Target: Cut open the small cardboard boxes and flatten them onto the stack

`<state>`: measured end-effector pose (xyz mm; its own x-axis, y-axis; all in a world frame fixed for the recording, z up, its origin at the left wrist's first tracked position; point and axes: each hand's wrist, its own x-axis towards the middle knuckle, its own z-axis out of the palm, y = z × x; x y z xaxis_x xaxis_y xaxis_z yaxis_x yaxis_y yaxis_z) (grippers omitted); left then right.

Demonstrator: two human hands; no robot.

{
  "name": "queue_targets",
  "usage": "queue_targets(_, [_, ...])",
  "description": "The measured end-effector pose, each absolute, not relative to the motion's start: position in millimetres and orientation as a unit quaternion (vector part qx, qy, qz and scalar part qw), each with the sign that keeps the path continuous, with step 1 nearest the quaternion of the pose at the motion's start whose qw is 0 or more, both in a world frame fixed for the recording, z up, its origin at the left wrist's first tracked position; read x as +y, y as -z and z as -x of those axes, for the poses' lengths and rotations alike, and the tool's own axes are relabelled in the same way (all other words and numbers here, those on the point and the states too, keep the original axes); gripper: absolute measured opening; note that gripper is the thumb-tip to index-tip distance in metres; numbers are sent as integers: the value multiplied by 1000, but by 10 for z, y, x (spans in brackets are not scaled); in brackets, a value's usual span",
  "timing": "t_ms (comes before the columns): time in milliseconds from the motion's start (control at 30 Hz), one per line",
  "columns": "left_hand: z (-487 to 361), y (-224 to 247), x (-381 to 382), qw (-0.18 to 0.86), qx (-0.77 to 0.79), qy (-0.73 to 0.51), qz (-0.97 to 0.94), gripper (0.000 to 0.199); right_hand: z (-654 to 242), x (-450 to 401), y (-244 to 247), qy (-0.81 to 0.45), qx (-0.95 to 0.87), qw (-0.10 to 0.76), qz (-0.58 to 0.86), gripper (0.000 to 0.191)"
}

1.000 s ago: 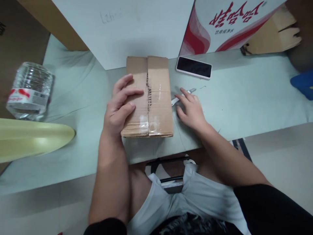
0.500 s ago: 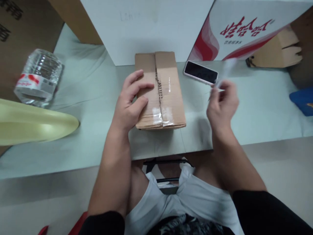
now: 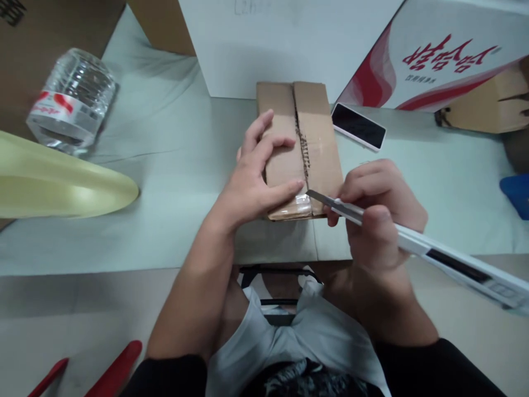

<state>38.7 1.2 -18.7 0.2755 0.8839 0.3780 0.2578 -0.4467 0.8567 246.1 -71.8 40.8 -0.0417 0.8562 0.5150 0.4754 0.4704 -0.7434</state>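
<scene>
A closed brown cardboard box (image 3: pixel 321 124) sits on the cloth-covered table. Its two top flaps meet at a torn seam, with clear tape (image 3: pixel 300 207) over the front edge. My left hand (image 3: pixel 256 176) lies on the left flap, its fingers spread and thumb close to the seam. In my right hand (image 3: pixel 378 215) is a white utility knife (image 3: pixel 458 262), fingers closed around its front part. The blade (image 3: pixel 320 197) is out, and its tip is at the seam just behind the tape. Whether it touches or cuts the cardboard, I cannot tell.
A phone (image 3: pixel 359 127) lies right of the box. Behind stand a large white box (image 3: pixel 289 49) and a carton with red lettering (image 3: pixel 446 60). On the left are a big water bottle (image 3: pixel 72 102) and a smooth yellow object (image 3: pixel 70 182). A blue item (image 3: pixel 516 193) lies far right.
My right hand has come from beside the phone to the box's front right corner, bringing the knife blade to the seam. My left thumb has shifted toward the seam. The whole view has also shifted.
</scene>
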Motion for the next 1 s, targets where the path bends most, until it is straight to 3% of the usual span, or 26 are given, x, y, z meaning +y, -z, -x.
queue_targets(600, [-428,164,5,354,388,-448,-723,36,-2278,-726,-280,-32,-699,512,498,34])
queue_targets(1000, [-407,98,14,357,404,-407,-737,41,-2281,-682,-289,-16,-734,504,454,32])
